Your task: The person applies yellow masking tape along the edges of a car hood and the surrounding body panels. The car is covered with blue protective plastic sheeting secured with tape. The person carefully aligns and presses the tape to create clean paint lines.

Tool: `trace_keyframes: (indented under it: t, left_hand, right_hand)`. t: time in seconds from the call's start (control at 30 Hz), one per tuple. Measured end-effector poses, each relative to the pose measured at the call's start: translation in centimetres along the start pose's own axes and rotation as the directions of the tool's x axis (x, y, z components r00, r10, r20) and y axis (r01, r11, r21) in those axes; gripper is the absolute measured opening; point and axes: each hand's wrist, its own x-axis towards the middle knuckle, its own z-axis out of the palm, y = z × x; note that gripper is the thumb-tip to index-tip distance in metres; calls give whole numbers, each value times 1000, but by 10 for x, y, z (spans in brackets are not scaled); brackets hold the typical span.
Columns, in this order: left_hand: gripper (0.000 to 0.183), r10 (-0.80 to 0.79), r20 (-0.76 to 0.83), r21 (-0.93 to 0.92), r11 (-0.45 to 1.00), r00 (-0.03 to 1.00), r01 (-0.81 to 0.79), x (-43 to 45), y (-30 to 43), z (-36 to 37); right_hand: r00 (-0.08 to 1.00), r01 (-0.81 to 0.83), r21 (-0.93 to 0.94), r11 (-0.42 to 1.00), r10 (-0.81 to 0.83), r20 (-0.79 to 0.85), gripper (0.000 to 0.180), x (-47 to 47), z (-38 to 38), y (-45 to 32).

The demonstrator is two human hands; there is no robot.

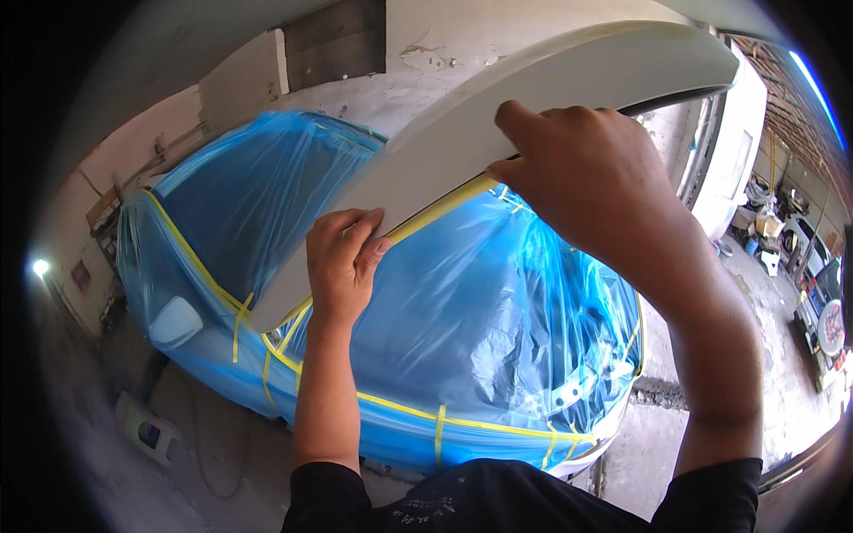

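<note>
A raised pale grey car hood (460, 140) slants across the view above the car. Yellow masking tape (446, 208) runs along its lower edge between my hands. My left hand (341, 263) pinches that taped edge, fingers on the grey face and thumb on the tape. Further up the same edge is my right hand (580, 160). Its thumb lies at the end of the visible tape and its index finger rests against the hood's face; the palm side is hidden. Beyond the right hand, the edge (666, 100) shows dark. Blue plastic masking film (426, 313) covers the car below.
Yellow tape strips (466, 424) hold the film along the fender. A side mirror (176, 322) shows under the film. A pale plastic part (143, 426) and a hose (200, 466) lie on the floor at left. Clutter (766, 220) and a white fan (832, 326) stand at right.
</note>
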Motion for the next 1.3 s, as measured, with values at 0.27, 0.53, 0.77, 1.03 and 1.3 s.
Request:
trace_keyframes:
  t: [0.27,0.53,0.77,1.03,1.3]
  left_hand:
    - [32,77,-56,20,997,995,-76,-2,-6,5]
    - [30,78,-77,-18,997,994,-80,0,-6,5]
    - [28,44,-48,-41,998,998,-46,0,-6,2]
    - [24,63,-59,29,998,996,-62,6,0,5]
    - [26,161,-97,135,980,982,-148,33,22,21]
  right_hand:
    - [982,189,63,980,-189,-7,38,-41,-36,-29]
    - [995,99,46,994,-98,-35,34,-19,-23,-18]
    - [998,33,41,999,-30,-55,28,-2,-6,-11]
    - [999,-48,42,998,48,1,25,1,-5,-11]
    - [1000,-12,0,1000,12,-20,22,2,-3,-5]
